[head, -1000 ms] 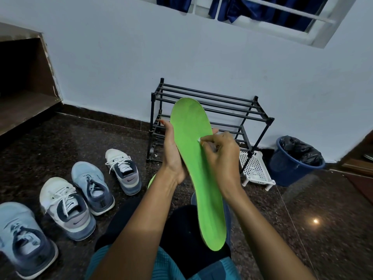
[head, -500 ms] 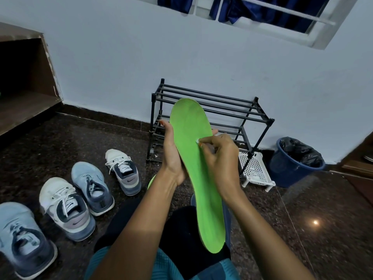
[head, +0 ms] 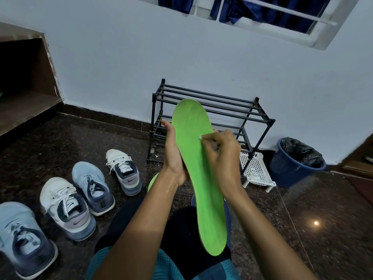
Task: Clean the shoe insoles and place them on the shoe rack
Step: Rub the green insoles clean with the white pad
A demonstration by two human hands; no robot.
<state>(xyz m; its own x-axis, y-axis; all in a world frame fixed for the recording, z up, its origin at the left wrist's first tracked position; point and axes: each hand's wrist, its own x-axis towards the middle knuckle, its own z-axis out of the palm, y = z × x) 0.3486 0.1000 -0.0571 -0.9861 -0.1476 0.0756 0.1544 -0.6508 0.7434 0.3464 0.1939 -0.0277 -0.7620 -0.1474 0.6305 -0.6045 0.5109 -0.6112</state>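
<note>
Head view is looking down at a person who is sitting low over the dark stone floor (head: 302, 229). Nearest, the heel end of a green insole (head: 203, 188) is hanging over the person's dark lap, and the insole is standing almost upright with its toe end pointing up and away. The left hand (head: 173, 158) is gripping it from behind at the middle, thumb lying along its left edge and fingers curling round the back. The right hand (head: 224, 152) is pinching a small white wipe (head: 200, 137) between curled fingers and is pressing it on the insole's face. Just beside the left wrist, an edge of a second green insole (head: 151, 181) is showing low down. To the left, four sport shoes (head: 66, 207) are standing in a row on the floor. Farther away, a black shoe rack (head: 222, 99) is standing against the pale wall (head: 121, 67). A white basket (head: 255, 168) is lying at its right foot, and a blue bin (head: 286, 170) with a black bag is standing near it. A window (head: 262, 21) is sitting high in the wall.
</note>
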